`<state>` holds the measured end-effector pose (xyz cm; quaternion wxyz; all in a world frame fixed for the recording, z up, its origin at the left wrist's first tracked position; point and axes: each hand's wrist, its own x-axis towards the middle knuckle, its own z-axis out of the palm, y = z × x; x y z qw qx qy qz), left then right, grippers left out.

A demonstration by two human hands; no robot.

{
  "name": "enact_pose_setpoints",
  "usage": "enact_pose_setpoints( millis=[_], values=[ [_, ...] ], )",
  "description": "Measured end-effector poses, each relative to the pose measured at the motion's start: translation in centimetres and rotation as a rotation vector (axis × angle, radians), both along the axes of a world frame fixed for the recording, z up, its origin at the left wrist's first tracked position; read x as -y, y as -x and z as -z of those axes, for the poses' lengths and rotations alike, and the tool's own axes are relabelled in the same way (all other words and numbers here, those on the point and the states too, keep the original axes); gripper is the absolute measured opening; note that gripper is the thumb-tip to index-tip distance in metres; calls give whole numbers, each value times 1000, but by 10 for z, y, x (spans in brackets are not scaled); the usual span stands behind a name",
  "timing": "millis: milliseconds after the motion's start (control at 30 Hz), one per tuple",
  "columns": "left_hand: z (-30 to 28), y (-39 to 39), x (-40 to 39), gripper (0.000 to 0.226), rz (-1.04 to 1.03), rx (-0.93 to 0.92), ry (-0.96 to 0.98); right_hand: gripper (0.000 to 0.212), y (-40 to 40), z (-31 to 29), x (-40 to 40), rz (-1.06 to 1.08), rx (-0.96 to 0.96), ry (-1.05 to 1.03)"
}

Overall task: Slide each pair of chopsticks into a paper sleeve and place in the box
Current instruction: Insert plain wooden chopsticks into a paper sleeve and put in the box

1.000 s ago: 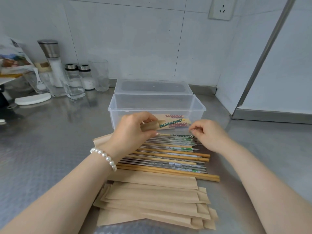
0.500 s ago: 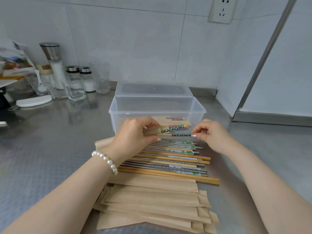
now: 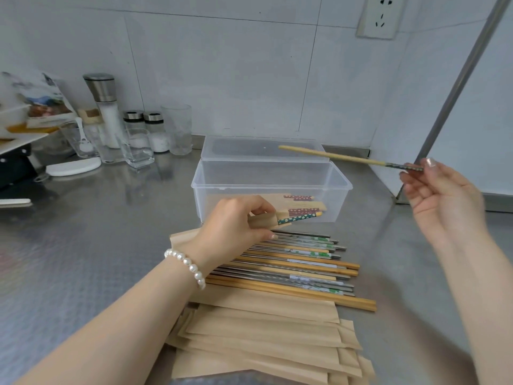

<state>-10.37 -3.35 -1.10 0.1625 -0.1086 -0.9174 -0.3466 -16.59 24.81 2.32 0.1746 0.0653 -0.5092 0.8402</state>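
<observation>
Head view. Left hand (image 3: 234, 226) at centre grips a paper sleeve (image 3: 262, 220) with one green-flowered chopstick (image 3: 301, 217) already in it, decorated end poking out toward 3 o'clock. Right hand (image 3: 444, 201), raised at 2 o'clock, pinches the patterned end of the mate chopstick (image 3: 347, 158); its tip points toward 10 o'clock, above the box (image 3: 270, 173). Box sits at 12 o'clock from the left hand, open, lid (image 3: 263, 148) behind it; sleeved pairs with red-patterned ends lie inside. Loose chopsticks (image 3: 299, 265) lie in a row on the counter (image 3: 83, 245) at 5 o'clock from the left hand; empty sleeves (image 3: 266, 329) are stacked at 6 o'clock.

Risks: the pinch on the raised chopstick looks light and sits at its very end, so it could swing or drop. The sleeve mouth is narrow and half filled; a skewed entry could crumple or tear the paper, or push the first stick out of line.

Unclear: the sleeve's mouth and most of its length sit under the left fingers (image 3: 261, 211). Right hand is motion-blurred. Count of pairs in the box is hard to read through the plastic.
</observation>
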Motion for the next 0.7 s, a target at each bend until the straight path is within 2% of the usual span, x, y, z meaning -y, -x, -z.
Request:
enact_pose_setpoints(
  millis=[67, 133, 200, 367, 500, 633, 700],
  values=[
    [0, 0, 0, 36, -6, 2, -4, 10, 1, 0, -4, 7, 13, -32],
    [1, 1, 1, 36, -9, 5, -14, 3, 0, -2, -5, 14, 12, -103],
    [1, 1, 1, 37, -8, 7, -14, 16, 0, -2, -5, 27, -3, -141],
    [1, 1, 1, 37, -4, 8, -17, 5, 3, 0, -9, 96, -22, -199],
    [1, 1, 0, 36, -3, 5, -24, 18, 4, 1, -10, 144, -16, -234],
    [2, 0, -1, 36, 13, 2, -48, 17, 3, 2, -4, 97, 17, -259],
    [2, -1, -3, 36, 30, -6, -50, 16, 1, 5, 6, -2, 71, -332]
  ],
)
